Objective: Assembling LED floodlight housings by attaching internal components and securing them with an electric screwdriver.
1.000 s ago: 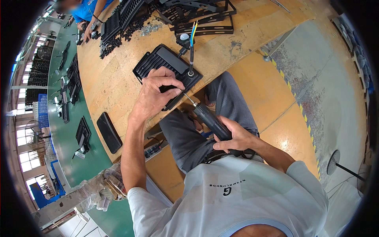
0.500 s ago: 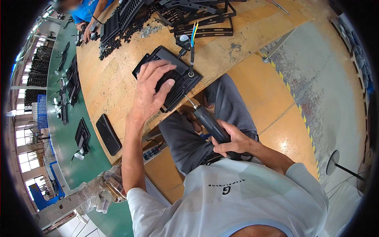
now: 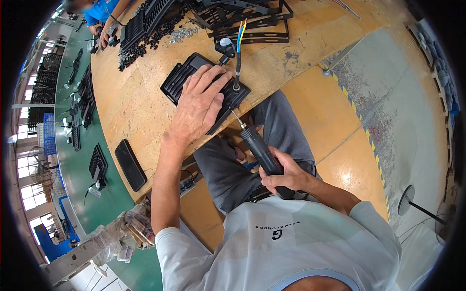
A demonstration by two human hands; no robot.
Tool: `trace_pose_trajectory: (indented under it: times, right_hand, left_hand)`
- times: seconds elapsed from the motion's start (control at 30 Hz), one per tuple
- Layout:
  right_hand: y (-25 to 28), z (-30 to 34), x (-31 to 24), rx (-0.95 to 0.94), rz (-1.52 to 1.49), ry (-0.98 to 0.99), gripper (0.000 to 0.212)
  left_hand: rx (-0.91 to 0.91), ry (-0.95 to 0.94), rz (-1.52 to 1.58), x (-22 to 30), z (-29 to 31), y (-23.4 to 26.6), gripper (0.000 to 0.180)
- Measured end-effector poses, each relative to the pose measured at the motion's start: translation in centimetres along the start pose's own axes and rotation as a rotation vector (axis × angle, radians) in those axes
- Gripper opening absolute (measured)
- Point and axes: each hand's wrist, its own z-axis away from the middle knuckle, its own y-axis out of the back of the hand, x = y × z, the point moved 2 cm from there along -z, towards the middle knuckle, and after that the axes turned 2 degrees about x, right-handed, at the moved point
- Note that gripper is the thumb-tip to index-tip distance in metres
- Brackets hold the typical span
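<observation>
A black finned floodlight housing (image 3: 176,77) lies at the near edge of the wooden table. A black cable (image 3: 238,65) with bared coloured wire ends rises from it, and a small white-domed sensor (image 3: 224,46) sits at its far side. My left hand (image 3: 198,102) rests on top of the housing, fingers stretched out and holding nothing. Wrapped round the grip of a black electric screwdriver (image 3: 260,151) is my right hand (image 3: 286,172). The screwdriver's bit points up and away, its tip at the near right edge of the housing; the screw there is too small to make out.
Black brackets (image 3: 262,36) lie stacked at the table's far side. Small black parts (image 3: 154,36) and silver screws (image 3: 183,35) are heaped beside them. A phone (image 3: 130,165) lies at the left edge. Beyond is a green bench (image 3: 77,179) with more lamps; a co-worker's hand (image 3: 104,36) works far left.
My left hand has slid right and toward the far side across the housing, uncovering more of its left part. The screwdriver has shifted slightly, its tip remaining at the housing's edge.
</observation>
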Motion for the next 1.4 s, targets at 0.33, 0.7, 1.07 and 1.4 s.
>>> trace_pose_trajectory:
  times: [0.33, 0.7, 1.07, 1.4]
  right_hand:
    - [-0.2, 0.0, -1.0, 0.02, 0.006, -0.018, 0.069]
    - [-0.2, 0.2, -1.8, 0.044, -0.014, -0.048, 0.06]
    - [1.0, 1.0, -7.8, 0.024, 0.107, -0.301, 0.054]
    - [0.5, 0.6, -7.9, 0.068, 0.161, -0.398, 0.069]
  left_hand:
    - [0.033, 0.035, 0.009, -0.1, -0.2, -0.7, 0.037]
    - [0.075, 0.007, -0.004, 0.1, -0.4, -0.8, 0.039]
    - [0.049, 0.011, 0.035, 0.1, -0.3, -0.8, 0.044]
    - [0.08, 0.024, 0.071, 0.1, -0.2, -1.0, 0.042]
